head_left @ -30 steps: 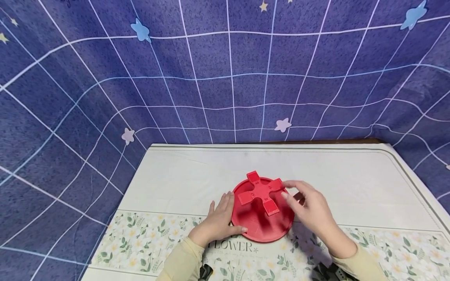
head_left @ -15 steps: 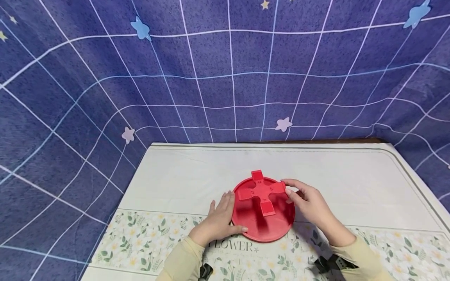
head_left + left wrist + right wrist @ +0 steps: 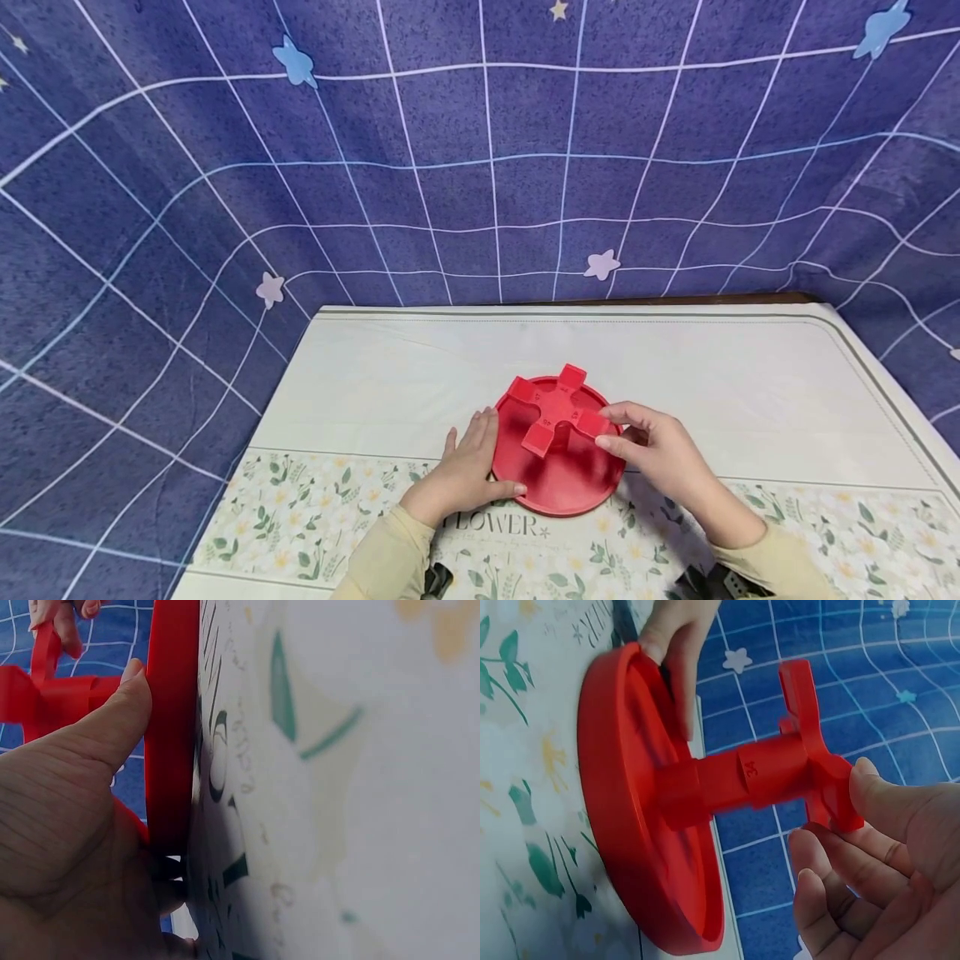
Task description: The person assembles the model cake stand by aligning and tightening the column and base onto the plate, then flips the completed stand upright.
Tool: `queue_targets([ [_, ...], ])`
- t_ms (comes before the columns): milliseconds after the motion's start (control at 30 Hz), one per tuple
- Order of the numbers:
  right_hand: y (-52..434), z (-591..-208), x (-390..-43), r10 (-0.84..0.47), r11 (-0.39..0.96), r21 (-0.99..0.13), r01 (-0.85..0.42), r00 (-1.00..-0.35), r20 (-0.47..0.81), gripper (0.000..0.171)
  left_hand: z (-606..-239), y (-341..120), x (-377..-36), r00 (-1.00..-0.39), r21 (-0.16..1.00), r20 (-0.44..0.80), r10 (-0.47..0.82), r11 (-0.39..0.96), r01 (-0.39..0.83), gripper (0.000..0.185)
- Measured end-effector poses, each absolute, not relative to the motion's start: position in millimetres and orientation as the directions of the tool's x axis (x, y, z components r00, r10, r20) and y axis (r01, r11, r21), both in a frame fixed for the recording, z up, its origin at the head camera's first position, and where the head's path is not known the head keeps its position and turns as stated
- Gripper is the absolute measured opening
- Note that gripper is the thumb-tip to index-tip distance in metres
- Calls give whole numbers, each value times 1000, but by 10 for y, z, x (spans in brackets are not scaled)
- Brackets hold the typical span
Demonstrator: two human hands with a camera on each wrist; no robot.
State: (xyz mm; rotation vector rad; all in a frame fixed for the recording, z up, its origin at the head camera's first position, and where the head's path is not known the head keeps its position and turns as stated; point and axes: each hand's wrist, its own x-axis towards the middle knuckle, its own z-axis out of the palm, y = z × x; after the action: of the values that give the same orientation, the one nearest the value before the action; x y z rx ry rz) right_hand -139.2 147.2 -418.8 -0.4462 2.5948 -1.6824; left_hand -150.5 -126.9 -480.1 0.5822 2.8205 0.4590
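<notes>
A red round disc (image 3: 558,492) lies flat on the table cloth, with a short post (image 3: 727,780) rising from its middle and a red cross (image 3: 555,408) on top. My left hand (image 3: 480,462) grips the disc's left rim (image 3: 171,727), thumb (image 3: 112,727) laid over the edge. The fingers (image 3: 675,645) of that hand hook over the rim. My right hand (image 3: 618,429) pinches the cross's right-hand arm (image 3: 832,802) between thumb and fingers. The post bears the number 34.
The white cloth (image 3: 420,375) has a flower-print band (image 3: 300,517) along the near edge. A dark blue grid-patterned curtain (image 3: 480,167) hangs behind and at both sides. Table edges run at left, right and back.
The cross has turned clockwise on its post. My right hand has come nearer to me along with the arm it pinches. The left hand and the disc have stayed put.
</notes>
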Motion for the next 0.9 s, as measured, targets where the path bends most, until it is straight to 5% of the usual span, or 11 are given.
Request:
queue_targets([
  [900,1302,-4365,-1316,-227,562,-742,-364,-931,285,27,-4806,-1278,-1503,-894,356,-147,422,866,351,109],
])
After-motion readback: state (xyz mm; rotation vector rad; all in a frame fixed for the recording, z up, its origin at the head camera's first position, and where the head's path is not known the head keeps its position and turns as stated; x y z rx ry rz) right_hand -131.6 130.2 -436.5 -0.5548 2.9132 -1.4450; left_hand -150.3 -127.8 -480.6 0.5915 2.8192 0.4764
